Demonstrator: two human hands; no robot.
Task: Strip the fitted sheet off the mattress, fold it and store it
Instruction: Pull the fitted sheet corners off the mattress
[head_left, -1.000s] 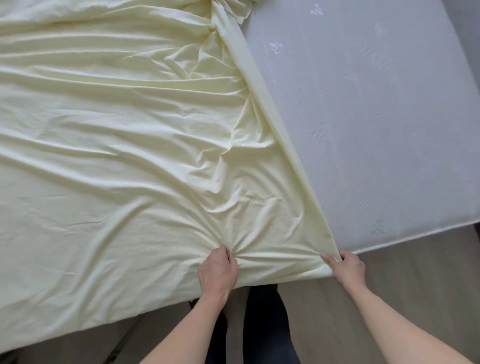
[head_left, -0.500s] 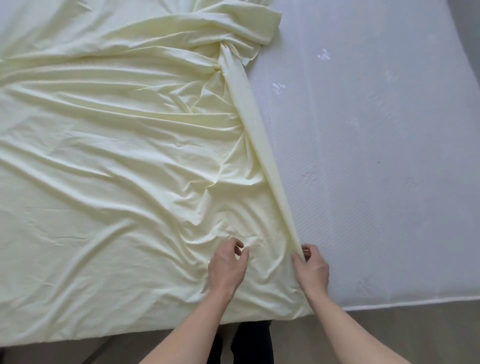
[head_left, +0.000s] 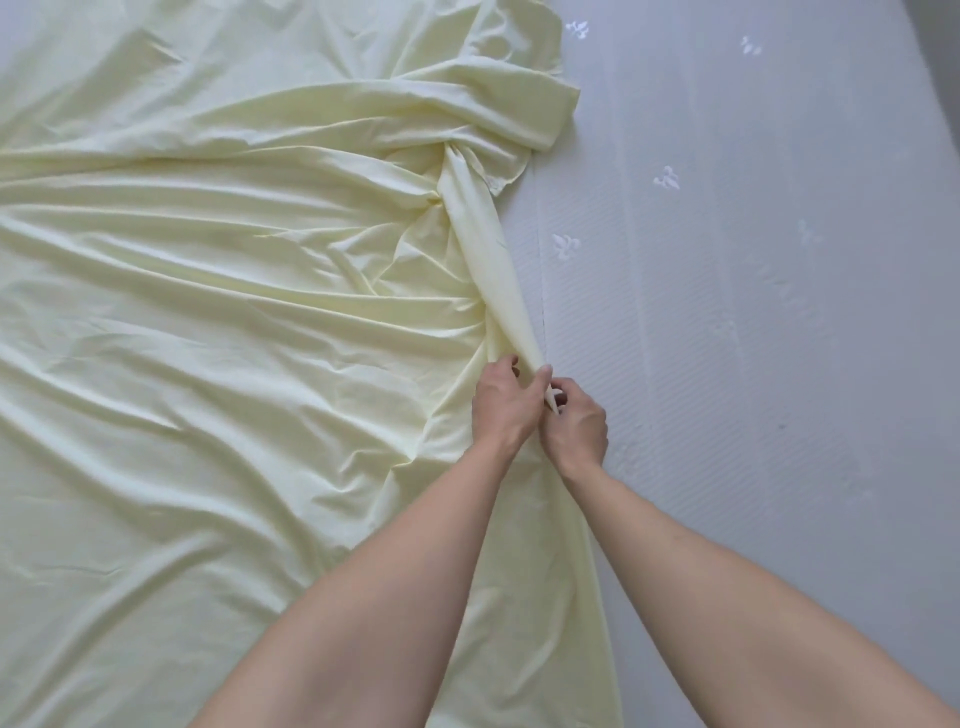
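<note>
On the mattress (head_left: 753, 312), left hand (head_left: 506, 410) and right hand (head_left: 576, 423) both pinch the sheet (head_left: 208, 312) edge; its bunched far end may snag.

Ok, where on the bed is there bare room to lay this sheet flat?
The white mattress lies bare right of the yellow sheet, up to its right edge. The left is all rumpled sheet, bunched at the top. The left hand and right hand grip its edge.
</note>
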